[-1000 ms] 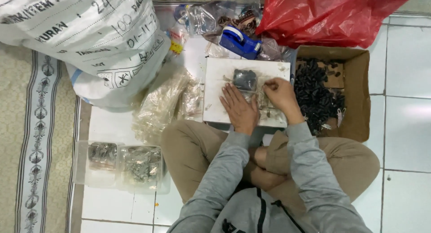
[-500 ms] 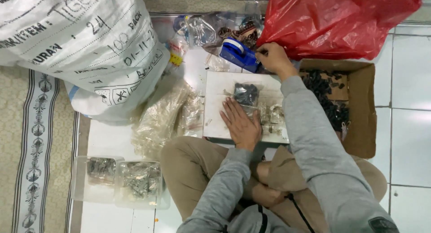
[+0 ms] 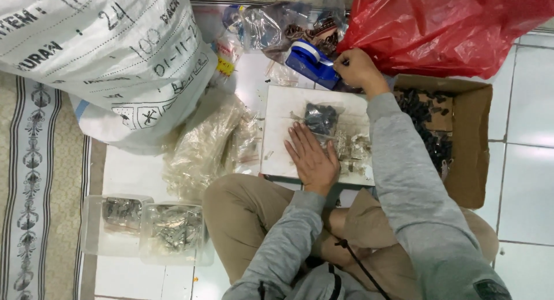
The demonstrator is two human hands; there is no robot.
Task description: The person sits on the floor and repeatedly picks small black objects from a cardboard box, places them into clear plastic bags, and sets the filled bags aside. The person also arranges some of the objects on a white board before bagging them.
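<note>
I sit cross-legged on the floor with a white board (image 3: 288, 112) across my knees. My left hand (image 3: 312, 157) lies flat on the board, fingers spread, just below a small clear bag of dark parts (image 3: 321, 118). My right hand (image 3: 358, 69) reaches past the board's far edge and rests at a blue tape dispenser (image 3: 310, 63), fingers curled near its end. Whether it grips the dispenser I cannot tell. More small clear bags (image 3: 353, 150) lie on the board to the right of my left hand.
A large white woven sack (image 3: 98, 57) stands at the far left, a red plastic bag (image 3: 444, 25) at the far right. A cardboard box (image 3: 470, 138) of dark parts sits to my right. Clear bags (image 3: 202, 147) and two plastic tubs (image 3: 144, 228) lie to my left.
My right hand left the board and reached forward to the blue tape dispenser. My left hand stayed flat on the board.
</note>
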